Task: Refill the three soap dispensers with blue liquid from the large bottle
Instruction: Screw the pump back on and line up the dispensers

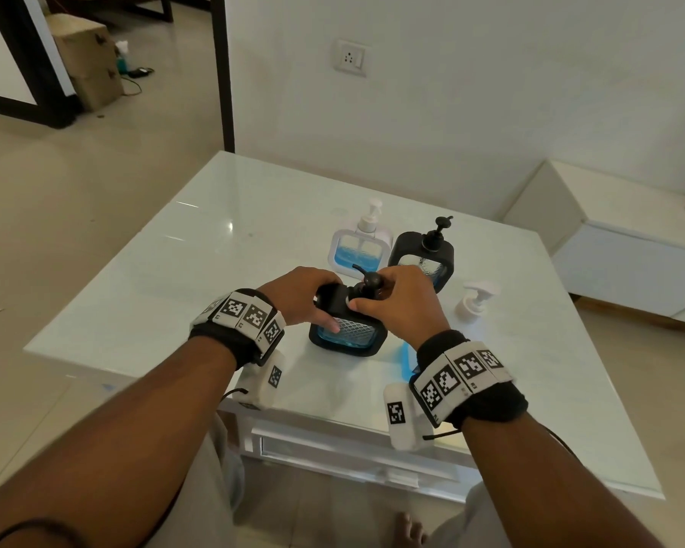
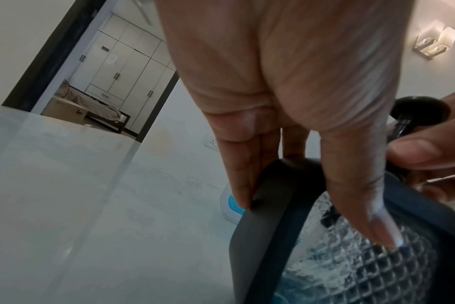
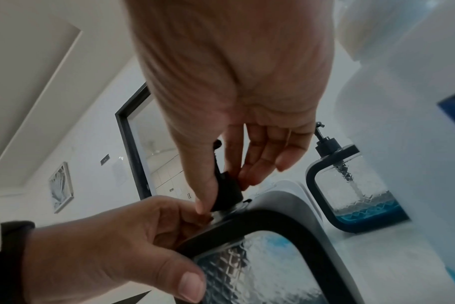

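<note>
Centrally on the white glass table (image 1: pixel 175 270), the near black dispenser (image 1: pixel 347 334) stands upright, set back from the table's front edge. Left hand (image 1: pixel 299 296) grips its upper left shoulder, thumb lying on the textured clear window. Right hand (image 1: pixel 402 300) pinches the black pump collar (image 3: pixel 226 192) between thumb and fingers at the neck. Behind it stand a white dispenser (image 1: pixel 358 247) and a second black dispenser (image 1: pixel 422 257), just beside each other, both part-filled with blue liquid. A white pump head (image 1: pixel 475 300) lies on the glass to the right, near the right hand. Open surface extends left and toward the far edge; the right side is more crowded.

Limits of view: the large bottle (image 3: pixel 408 123) appears only in the right wrist view as a close, blurred white mass, cut off by the frame. Both wrist views crop the near dispenser's base. Whether the collar is seated or loosened cannot be determined.
</note>
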### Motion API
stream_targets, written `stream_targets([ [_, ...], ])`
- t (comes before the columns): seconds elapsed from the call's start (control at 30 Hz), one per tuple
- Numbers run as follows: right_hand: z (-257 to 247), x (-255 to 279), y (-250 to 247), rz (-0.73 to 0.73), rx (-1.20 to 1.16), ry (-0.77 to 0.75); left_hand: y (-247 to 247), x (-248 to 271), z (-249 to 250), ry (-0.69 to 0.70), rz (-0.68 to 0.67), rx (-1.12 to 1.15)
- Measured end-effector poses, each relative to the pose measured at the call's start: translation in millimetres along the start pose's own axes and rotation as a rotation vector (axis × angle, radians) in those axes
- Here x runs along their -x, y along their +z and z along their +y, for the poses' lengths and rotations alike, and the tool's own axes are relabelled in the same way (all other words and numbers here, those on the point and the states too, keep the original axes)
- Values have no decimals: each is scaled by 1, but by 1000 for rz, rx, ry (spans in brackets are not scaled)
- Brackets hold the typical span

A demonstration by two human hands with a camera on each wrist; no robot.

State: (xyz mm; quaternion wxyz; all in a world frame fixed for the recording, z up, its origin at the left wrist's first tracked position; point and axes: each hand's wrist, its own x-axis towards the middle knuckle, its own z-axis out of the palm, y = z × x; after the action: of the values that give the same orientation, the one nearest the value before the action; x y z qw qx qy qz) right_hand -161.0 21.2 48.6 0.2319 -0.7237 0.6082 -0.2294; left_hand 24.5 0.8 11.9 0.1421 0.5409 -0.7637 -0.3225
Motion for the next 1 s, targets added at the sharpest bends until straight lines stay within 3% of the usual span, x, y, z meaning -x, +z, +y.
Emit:
stream_targets([
  [0.4, -5, -5, -11, -130, 24, -111, -1, 1, 1, 11, 5, 10],
  [0.73, -1, -7, -4, -58, 65, 32, -1, 1, 1, 5, 3, -8],
  [0.9, 0, -6, -5, -220, -198, 88, -1, 1, 0, -7, 0, 6],
  [1.0, 2, -6, -3, -187, -232, 78, -1, 0, 1, -12, -1, -11],
])
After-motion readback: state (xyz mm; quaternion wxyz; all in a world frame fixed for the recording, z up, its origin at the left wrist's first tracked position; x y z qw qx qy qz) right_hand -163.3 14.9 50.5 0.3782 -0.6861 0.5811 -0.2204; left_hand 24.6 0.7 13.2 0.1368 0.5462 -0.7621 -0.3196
